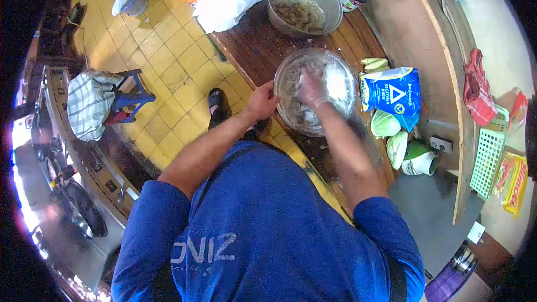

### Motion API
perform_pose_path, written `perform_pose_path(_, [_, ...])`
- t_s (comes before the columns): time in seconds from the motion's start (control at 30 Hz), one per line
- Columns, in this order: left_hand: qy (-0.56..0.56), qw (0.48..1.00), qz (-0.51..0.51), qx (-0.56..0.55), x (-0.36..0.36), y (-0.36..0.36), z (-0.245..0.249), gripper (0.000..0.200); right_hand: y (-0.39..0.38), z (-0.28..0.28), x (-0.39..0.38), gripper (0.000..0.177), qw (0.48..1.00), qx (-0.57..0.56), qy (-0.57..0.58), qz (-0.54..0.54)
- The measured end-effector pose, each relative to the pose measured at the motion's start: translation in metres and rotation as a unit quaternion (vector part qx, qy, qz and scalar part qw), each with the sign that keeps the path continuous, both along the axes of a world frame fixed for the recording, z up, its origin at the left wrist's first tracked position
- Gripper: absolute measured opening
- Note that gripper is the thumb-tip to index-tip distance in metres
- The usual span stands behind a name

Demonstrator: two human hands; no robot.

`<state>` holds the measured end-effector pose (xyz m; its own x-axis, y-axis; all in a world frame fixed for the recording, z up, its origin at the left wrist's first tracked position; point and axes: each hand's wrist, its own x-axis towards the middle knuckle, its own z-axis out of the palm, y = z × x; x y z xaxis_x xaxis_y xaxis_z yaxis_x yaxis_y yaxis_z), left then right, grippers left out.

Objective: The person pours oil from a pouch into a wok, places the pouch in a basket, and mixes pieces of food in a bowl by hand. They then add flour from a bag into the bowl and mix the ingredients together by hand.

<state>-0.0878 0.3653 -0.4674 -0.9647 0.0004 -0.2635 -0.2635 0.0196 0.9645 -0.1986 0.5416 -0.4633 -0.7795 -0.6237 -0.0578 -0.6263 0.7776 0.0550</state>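
A wide round bowl (284, 113) with white flour (337, 85) in it stands on the wooden table. My left hand (263, 102) grips its rim on the left side, thumb over the edge. Inside the bowl, my right hand (311, 90) is down in the flour, dusted white, its fingers bent together. Whatever lies between those fingers is blurred and partly covered with flour. Just beyond stands a grey metal pot (275, 15) holding pale, wet-looking pieces (299, 12). A blue flour bag (394, 90) lies to the right of the bowl.
Pale green vegetables (385, 124) and a green-and-white mug (419, 159) are near the bag. A dark bottle (353, 0) stands by the pot, white plastic bags (224, 5) beyond. A wooden board edge (460, 134) bounds the right. A cloth-covered stool (92, 103) stands left.
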Motion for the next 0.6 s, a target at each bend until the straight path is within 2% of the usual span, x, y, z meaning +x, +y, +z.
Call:
perform_pose_path(0.03, [-0.058,0.998,-0.010,-0.006,0.000,-0.001,0.000,0.039,-0.004,-0.006,-0.001,0.069,0.956,-0.132,-0.225,-0.132])
perform_pose_path(0.07, [-0.058,0.998,-0.009,-0.005,0.001,-0.002,0.000,0.039,-0.006,-0.011,-0.003,0.071,0.830,-0.252,-0.429,-0.253])
perform_pose_path(0.1, [-0.079,0.997,-0.011,-0.001,0.002,-0.001,0.000,0.040,0.001,-0.012,-0.003,0.071,0.830,-0.251,-0.428,-0.253])
perform_pose_path(0.13, [-0.097,0.995,-0.013,0.003,0.001,-0.001,0.002,0.040,0.011,0.000,-0.005,0.058,0.893,-0.137,-0.398,-0.158])
perform_pose_path(0.17, [-0.093,0.996,-0.010,0.005,0.000,0.000,0.007,0.040,0.019,0.017,-0.008,0.046,0.933,-0.019,-0.355,-0.057])
perform_pose_path(0.2, [-0.036,0.999,-0.001,-0.026,0.002,0.002,0.013,0.041,0.027,0.046,-0.006,0.042,0.945,-0.055,-0.323,-0.017])
perform_pose_path(0.23, [0.018,0.998,0.008,-0.058,0.004,0.002,0.018,0.041,0.047,0.030,-0.021,0.049,0.955,-0.023,-0.289,0.059])
perform_pose_path(0.3, [0.007,0.997,0.011,-0.071,0.005,0.001,0.028,0.041,0.062,0.025,-0.047,0.063,0.940,0.031,-0.341,-0.001])
perform_pose_path(0.33, [-0.001,0.996,0.007,-0.086,0.005,0.002,0.030,0.040,0.053,0.033,-0.051,0.063,0.939,0.031,-0.342,-0.002])
perform_pose_path(0.4, [-0.027,0.997,-0.003,-0.071,0.003,0.002,0.028,0.040,0.019,0.060,-0.050,0.058,0.938,-0.053,-0.322,-0.120])
perform_pose_path(0.43, [-0.054,0.997,-0.009,-0.057,0.002,0.001,0.027,0.040,0.004,0.050,-0.039,0.058,0.937,-0.056,-0.323,-0.123])
perform_pose_path(0.5, [-0.012,0.999,0.006,-0.035,0.003,0.004,0.016,0.040,-0.026,0.024,-0.018,0.058,0.978,0.096,-0.175,-0.056])
perform_pose_path(0.53, [0.030,0.999,0.025,-0.009,0.003,0.006,0.008,0.039,-0.031,0.024,-0.010,0.058,0.978,0.094,-0.175,-0.058])
perform_pose_path(0.6, [0.011,0.999,0.031,0.003,0.003,0.009,-0.006,0.039,-0.030,0.030,0.015,0.059,0.959,0.089,-0.268,-0.023])
